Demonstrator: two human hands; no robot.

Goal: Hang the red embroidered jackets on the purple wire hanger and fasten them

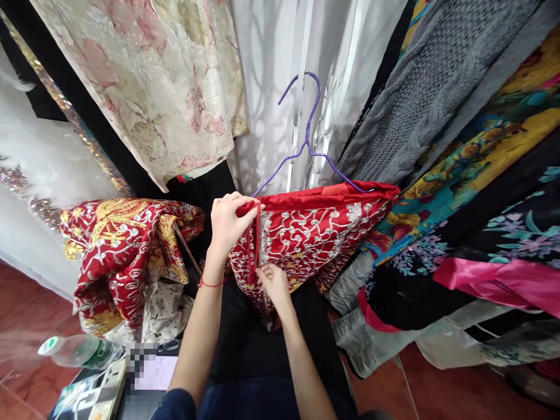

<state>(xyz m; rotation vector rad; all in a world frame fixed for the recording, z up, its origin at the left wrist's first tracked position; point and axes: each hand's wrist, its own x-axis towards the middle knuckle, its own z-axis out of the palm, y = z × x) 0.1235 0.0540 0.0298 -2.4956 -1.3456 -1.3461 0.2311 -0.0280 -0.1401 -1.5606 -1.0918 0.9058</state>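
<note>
A red skirt-like garment (301,233) with silver and gold embroidery hangs in front of me by its plain red waistband. Its right end sits over a purple wire hanger (308,131); the hanger's left arm runs down behind the waistband near my left hand. My left hand (231,224) pinches the left end of the waistband and the top of a thin red ribbon (257,245). Lower down, my right hand (275,280) has thumb and fingers closed on the lower part of that ribbon, against the embroidered cloth.
Another red and gold embroidered garment (126,251) lies bunched at left. A pale floral garment (175,87) hangs above it. Grey knitwear (411,87) and several patterned clothes hang at right. A plastic bottle (81,351) and a power strip (109,388) are at lower left.
</note>
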